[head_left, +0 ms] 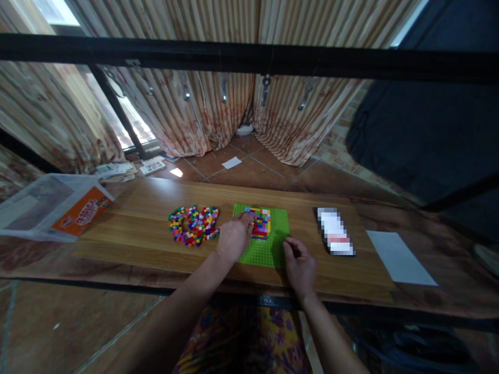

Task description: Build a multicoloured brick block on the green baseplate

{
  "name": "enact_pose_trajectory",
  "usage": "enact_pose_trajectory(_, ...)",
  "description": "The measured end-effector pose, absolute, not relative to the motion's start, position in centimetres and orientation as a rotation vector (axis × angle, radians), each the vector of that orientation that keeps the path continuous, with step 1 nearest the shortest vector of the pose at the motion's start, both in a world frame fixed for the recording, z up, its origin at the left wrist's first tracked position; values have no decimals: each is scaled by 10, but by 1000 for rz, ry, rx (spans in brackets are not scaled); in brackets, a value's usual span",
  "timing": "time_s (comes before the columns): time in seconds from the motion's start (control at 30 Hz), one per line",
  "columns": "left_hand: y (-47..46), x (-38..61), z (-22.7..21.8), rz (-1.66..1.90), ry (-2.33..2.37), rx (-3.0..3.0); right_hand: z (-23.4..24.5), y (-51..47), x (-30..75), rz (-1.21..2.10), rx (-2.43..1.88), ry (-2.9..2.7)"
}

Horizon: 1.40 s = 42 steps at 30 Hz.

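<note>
A green studded baseplate [255,255] lies on the wooden board. Small bricks of many colours form a tight rectangular patch [262,221] on its upper middle. My left hand [236,236] reaches over the plate's left side, its fingers drawn together at the left edge of the patch. Whatever is between those fingertips is hidden. At the plate's right edge, my right hand [301,264] is curled, with thumb and forefinger closed on the rim. A loose heap of small coloured bricks [195,232] lies left of the plate, close to my left hand.
A clear plastic bin [42,192] with an orange label stands at the far left. A phone [336,232] lies right of my right hand, and a white sheet [401,258] beyond it. A dark metal bar [241,58] crosses above the wooden board [136,223], with small metal pieces hanging below.
</note>
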<state>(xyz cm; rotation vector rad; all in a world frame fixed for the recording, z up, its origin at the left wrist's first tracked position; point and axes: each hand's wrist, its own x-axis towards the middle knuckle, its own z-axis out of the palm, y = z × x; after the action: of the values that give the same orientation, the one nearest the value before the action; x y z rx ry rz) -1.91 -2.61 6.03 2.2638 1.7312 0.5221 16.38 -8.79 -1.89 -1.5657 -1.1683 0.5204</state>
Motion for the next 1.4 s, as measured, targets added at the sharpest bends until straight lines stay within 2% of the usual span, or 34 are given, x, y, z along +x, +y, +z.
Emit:
enact_pose_trajectory(0.53, -24, -21, 47, 657, 1721, 2321, -19, -88, 164, 499, -1558, -1215)
enact_pose_trajectory(0.9, -23, -12, 59, 377, 1765, 2430, -14, -89, 163, 480, -1565, -1248)
enact_pose_trajectory(1.4, -29, -19, 51, 584, 1777, 2322, -17, -88, 163, 462, -1550, -1255)
